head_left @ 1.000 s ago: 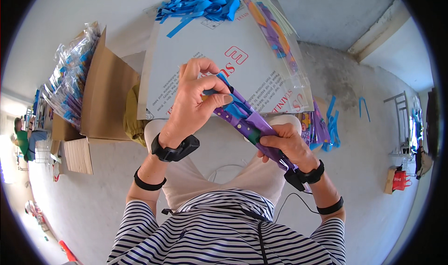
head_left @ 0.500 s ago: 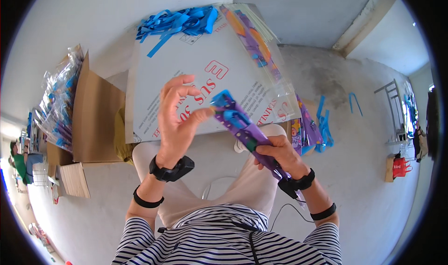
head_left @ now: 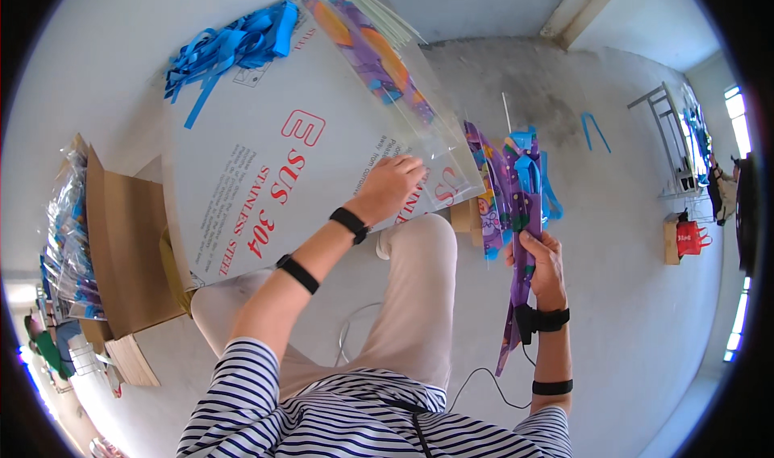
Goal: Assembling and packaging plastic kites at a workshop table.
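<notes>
My right hand [head_left: 542, 266] is closed round a long folded purple fabric piece [head_left: 526, 208] with a spotted pattern and a blue strap near its top. The piece points away from me, its narrow tail hanging beside my wrist. Over the table, my left hand [head_left: 391, 188] has its fingers drawn together at the edge of a clear plastic bag [head_left: 439, 147]; the fingertips are partly hidden. Purple and orange patterned pieces [head_left: 375, 55] lie farther up among the clear bags. A bundle of blue straps [head_left: 242, 43] rests at the table's far left.
The table [head_left: 234, 160] has a printed grey-white top. To its left stands an open cardboard box [head_left: 129, 240], with plastic-wrapped colourful items [head_left: 68, 224] beyond. More patterned pieces [head_left: 488, 216] are at the table's right side. A blue strap [head_left: 595, 131] lies on the floor.
My left hand has left the folded purple piece and moved right onto the table by the clear bags. My right hand has carried the piece to the right. The view has turned rightward.
</notes>
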`<state>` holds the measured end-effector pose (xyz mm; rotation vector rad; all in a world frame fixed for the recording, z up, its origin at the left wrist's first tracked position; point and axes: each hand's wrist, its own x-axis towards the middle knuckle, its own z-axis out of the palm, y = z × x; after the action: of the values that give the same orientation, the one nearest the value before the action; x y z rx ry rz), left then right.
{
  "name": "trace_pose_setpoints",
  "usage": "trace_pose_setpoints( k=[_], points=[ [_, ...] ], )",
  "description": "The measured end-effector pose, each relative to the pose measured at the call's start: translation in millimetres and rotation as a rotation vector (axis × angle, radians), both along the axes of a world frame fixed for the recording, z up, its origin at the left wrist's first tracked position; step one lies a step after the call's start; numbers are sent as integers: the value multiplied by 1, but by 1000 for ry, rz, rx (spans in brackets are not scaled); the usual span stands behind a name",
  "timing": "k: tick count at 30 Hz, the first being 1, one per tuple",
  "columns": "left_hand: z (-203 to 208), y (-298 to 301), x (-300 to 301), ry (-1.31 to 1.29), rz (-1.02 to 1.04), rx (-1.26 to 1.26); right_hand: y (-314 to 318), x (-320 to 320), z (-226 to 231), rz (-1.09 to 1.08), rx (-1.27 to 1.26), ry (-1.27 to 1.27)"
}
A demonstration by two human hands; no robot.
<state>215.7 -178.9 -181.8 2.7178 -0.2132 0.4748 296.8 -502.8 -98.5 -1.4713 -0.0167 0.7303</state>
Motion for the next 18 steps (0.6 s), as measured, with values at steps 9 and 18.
trace_pose_setpoints(
  k=[9, 18],
  points=[
    [-32, -8, 55, 112, 273, 182, 1, 7, -19, 15, 0, 80],
    [-13, 10, 55, 73, 550, -1116, 24, 23, -25, 80, 73, 79]
  ],
)
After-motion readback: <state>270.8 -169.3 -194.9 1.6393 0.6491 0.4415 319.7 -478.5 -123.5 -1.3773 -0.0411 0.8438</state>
